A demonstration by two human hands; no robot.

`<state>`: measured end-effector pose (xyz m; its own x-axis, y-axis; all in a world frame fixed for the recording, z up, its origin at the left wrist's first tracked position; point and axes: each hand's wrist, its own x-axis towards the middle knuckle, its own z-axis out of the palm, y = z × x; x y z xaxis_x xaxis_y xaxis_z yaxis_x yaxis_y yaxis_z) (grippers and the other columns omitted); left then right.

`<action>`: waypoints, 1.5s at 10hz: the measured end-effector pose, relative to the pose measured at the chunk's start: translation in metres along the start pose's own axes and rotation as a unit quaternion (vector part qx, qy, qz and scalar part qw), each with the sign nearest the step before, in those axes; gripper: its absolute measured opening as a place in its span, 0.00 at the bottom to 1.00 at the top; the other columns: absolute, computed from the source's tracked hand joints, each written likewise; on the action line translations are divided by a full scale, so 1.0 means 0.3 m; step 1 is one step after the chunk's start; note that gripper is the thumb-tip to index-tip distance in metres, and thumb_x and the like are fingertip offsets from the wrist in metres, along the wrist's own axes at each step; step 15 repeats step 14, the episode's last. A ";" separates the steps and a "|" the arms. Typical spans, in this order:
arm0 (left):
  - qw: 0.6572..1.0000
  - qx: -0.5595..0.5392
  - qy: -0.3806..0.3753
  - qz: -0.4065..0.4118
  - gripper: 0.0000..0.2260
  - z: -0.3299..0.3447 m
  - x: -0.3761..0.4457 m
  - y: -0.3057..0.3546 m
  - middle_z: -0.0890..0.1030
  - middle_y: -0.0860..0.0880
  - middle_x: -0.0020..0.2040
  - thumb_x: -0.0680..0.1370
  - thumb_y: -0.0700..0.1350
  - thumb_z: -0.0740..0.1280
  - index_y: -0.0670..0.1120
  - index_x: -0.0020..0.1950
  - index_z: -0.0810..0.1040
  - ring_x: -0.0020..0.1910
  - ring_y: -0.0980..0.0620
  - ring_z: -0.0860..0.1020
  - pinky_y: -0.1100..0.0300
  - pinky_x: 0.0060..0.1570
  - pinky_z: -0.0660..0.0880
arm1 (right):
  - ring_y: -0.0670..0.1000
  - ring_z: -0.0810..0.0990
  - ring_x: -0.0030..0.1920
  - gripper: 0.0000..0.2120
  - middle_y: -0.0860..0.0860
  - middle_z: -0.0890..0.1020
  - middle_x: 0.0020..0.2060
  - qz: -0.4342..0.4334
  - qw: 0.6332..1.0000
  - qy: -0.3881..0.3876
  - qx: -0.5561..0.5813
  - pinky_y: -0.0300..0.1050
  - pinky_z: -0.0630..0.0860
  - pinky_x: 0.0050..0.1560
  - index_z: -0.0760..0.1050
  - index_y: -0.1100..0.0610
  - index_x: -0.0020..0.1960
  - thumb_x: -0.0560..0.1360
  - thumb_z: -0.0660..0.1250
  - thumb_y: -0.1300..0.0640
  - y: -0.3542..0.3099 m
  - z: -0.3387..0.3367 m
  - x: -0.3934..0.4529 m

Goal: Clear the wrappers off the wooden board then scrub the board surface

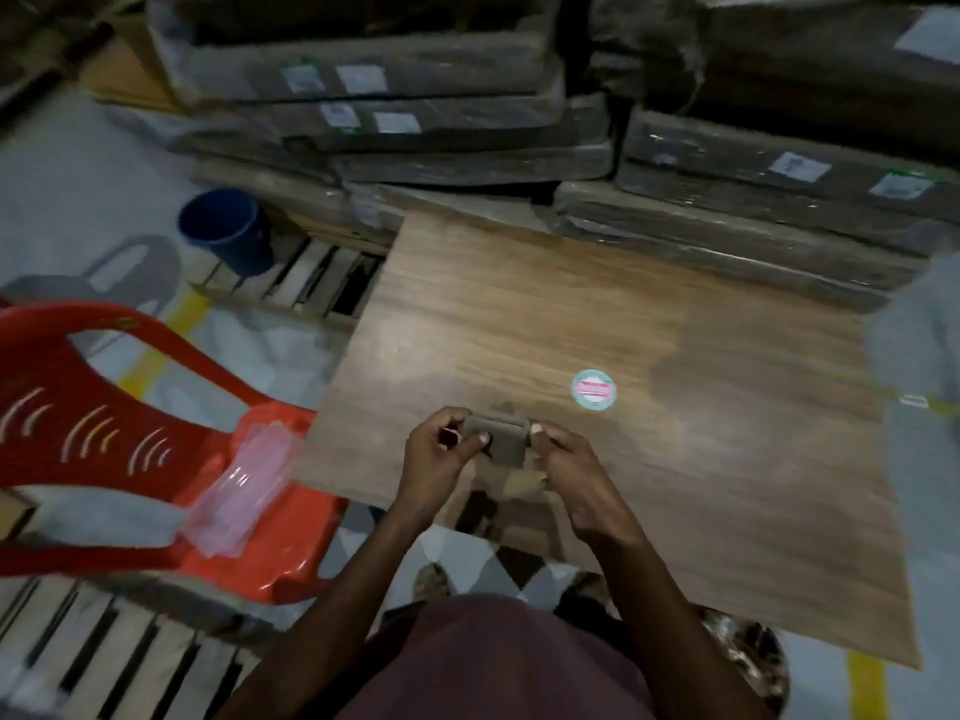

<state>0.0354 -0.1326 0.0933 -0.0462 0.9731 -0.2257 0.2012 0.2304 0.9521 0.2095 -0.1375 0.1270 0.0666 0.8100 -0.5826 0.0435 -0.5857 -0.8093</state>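
Note:
A large wooden board [545, 314] lies flat in front of me, with a round teal and red sticker [594, 389] on it right of centre. Both hands hold a small grey-brown folded pad [498, 439] just above the board's near edge. My left hand [441, 454] pinches its left side and my right hand [569, 475] pinches its right side. A clear crumpled plastic wrapper [239, 485] lies on the seat of the red chair to my left, off the board.
A red plastic chair [104, 423] stands at the left, against the board's edge. A blue bucket [228, 228] sits on a wooden pallet [301, 283] behind it. Wrapped stacks of boards [415, 122] fill the back. Slatted pallet [104, 657] at bottom left.

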 end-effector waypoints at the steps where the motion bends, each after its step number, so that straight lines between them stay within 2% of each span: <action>1: 0.999 0.023 0.043 0.008 0.08 -0.167 -0.019 -0.035 0.84 0.49 0.46 0.75 0.37 0.76 0.50 0.47 0.83 0.45 0.51 0.82 0.58 0.45 0.77 | 0.57 0.86 0.50 0.14 0.56 0.86 0.52 0.091 0.990 -0.049 0.097 0.42 0.81 0.43 0.81 0.60 0.60 0.86 0.61 0.52 -0.021 0.172 -0.002; 2: 0.996 0.030 0.084 0.022 0.15 -0.292 -0.016 -0.083 0.83 0.50 0.46 0.73 0.36 0.76 0.58 0.43 0.82 0.47 0.52 0.82 0.58 0.47 0.78 | 0.56 0.87 0.51 0.10 0.59 0.87 0.53 0.081 0.986 -0.071 0.128 0.47 0.84 0.51 0.83 0.63 0.54 0.82 0.68 0.56 -0.052 0.297 0.029; 3: 0.994 -0.030 0.107 -0.005 0.14 -0.368 -0.017 -0.101 0.84 0.48 0.52 0.78 0.30 0.69 0.49 0.52 0.84 0.53 0.51 0.84 0.58 0.52 0.81 | 0.53 0.85 0.52 0.06 0.61 0.84 0.58 0.028 0.993 -0.087 0.070 0.42 0.83 0.51 0.82 0.60 0.53 0.77 0.73 0.68 -0.075 0.392 0.080; 4: 0.949 -0.209 0.204 -0.116 0.10 -0.427 -0.025 -0.148 0.83 0.45 0.57 0.84 0.41 0.65 0.42 0.65 0.78 0.55 0.45 0.82 0.53 0.52 0.83 | 0.55 0.81 0.61 0.22 0.57 0.80 0.63 0.023 0.992 -0.120 0.025 0.47 0.82 0.54 0.78 0.56 0.60 0.72 0.74 0.74 -0.077 0.508 0.151; 5: 0.906 -0.312 0.217 -0.186 0.11 -0.479 -0.019 -0.177 0.87 0.49 0.51 0.83 0.49 0.66 0.45 0.62 0.78 0.51 0.45 0.85 0.49 0.54 0.82 | 0.55 0.78 0.64 0.36 0.55 0.74 0.64 0.022 0.990 -0.138 -0.017 0.57 0.79 0.62 0.72 0.52 0.71 0.69 0.73 0.76 -0.085 0.669 0.220; 6: 0.878 -0.351 0.250 -0.208 0.13 -0.535 -0.015 -0.229 0.88 0.52 0.44 0.81 0.38 0.70 0.46 0.64 0.74 0.43 0.49 0.85 0.51 0.48 0.83 | 0.56 0.76 0.65 0.43 0.54 0.72 0.65 0.031 0.985 -0.150 -0.081 0.60 0.80 0.63 0.68 0.52 0.77 0.68 0.70 0.80 -0.075 0.843 0.255; 7: 0.850 -0.361 0.317 -0.217 0.13 -0.662 0.006 -0.310 0.84 0.43 0.51 0.79 0.34 0.70 0.46 0.61 0.74 0.43 0.47 0.84 0.54 0.39 0.82 | 0.51 0.82 0.54 0.40 0.56 0.79 0.57 0.039 0.965 -0.239 -0.102 0.50 0.82 0.52 0.70 0.56 0.74 0.68 0.64 0.84 -0.067 0.994 0.293; 8: 0.872 -0.302 0.320 -0.216 0.11 -0.838 0.012 -0.441 0.84 0.42 0.50 0.79 0.32 0.69 0.45 0.56 0.78 0.39 0.52 0.84 0.59 0.33 0.81 | 0.53 0.85 0.49 0.22 0.60 0.85 0.56 0.032 0.950 -0.255 -0.178 0.50 0.82 0.50 0.79 0.57 0.59 0.72 0.68 0.78 -0.032 1.170 0.350; 9: 0.891 -0.231 0.308 -0.242 0.12 -1.016 0.032 -0.617 0.85 0.46 0.45 0.79 0.33 0.70 0.41 0.62 0.79 0.36 0.54 0.82 0.60 0.34 0.81 | 0.54 0.83 0.46 0.07 0.61 0.87 0.50 -0.012 0.935 -0.206 -0.289 0.55 0.81 0.56 0.85 0.58 0.49 0.72 0.76 0.65 0.076 1.368 0.468; 10: 0.878 -0.213 0.334 -0.269 0.13 -1.137 0.084 -0.846 0.84 0.51 0.38 0.78 0.31 0.70 0.36 0.63 0.79 0.32 0.56 0.81 0.61 0.31 0.78 | 0.59 0.85 0.45 0.05 0.60 0.87 0.44 -0.037 0.887 -0.202 -0.414 0.58 0.83 0.54 0.84 0.55 0.37 0.67 0.76 0.63 0.269 1.548 0.622; 11: 0.839 -0.222 0.374 -0.328 0.15 -1.206 0.148 -1.028 0.81 0.40 0.40 0.75 0.30 0.73 0.41 0.58 0.75 0.31 0.49 0.80 0.60 0.29 0.75 | 0.59 0.83 0.48 0.05 0.60 0.87 0.46 -0.031 0.863 -0.201 -0.462 0.44 0.79 0.47 0.85 0.67 0.47 0.72 0.72 0.68 0.341 1.707 0.649; 12: 0.809 -0.256 0.383 -0.365 0.15 -1.228 0.212 -1.224 0.80 0.38 0.41 0.70 0.27 0.72 0.41 0.52 0.74 0.33 0.44 0.78 0.57 0.31 0.75 | 0.51 0.81 0.39 0.08 0.45 0.82 0.27 0.061 0.894 -0.193 -0.400 0.29 0.70 0.25 0.81 0.70 0.50 0.79 0.63 0.73 0.419 1.802 0.725; 13: 0.819 -0.253 0.354 -0.373 0.12 -1.204 0.255 -1.408 0.81 0.36 0.46 0.68 0.33 0.72 0.44 0.47 0.76 0.37 0.44 0.78 0.59 0.32 0.75 | 0.48 0.81 0.38 0.13 0.51 0.84 0.32 0.086 0.887 -0.170 -0.421 0.31 0.71 0.25 0.76 0.57 0.40 0.79 0.64 0.70 0.555 1.873 0.813; 14: 0.823 -0.232 0.351 -0.382 0.11 -1.175 0.307 -1.496 0.82 0.37 0.55 0.75 0.32 0.69 0.40 0.57 0.79 0.50 0.43 0.80 0.48 0.48 0.81 | 0.52 0.80 0.47 0.07 0.56 0.82 0.53 0.086 0.846 -0.215 -0.481 0.30 0.72 0.29 0.81 0.64 0.53 0.82 0.64 0.65 0.651 1.923 0.870; 15: 0.823 -0.232 0.351 -0.382 0.11 -1.175 0.307 -1.496 0.82 0.37 0.55 0.75 0.32 0.69 0.40 0.57 0.79 0.50 0.43 0.80 0.48 0.48 0.81 | 0.52 0.80 0.47 0.07 0.56 0.82 0.53 0.086 0.846 -0.215 -0.481 0.30 0.72 0.29 0.81 0.64 0.53 0.82 0.64 0.65 0.651 1.923 0.870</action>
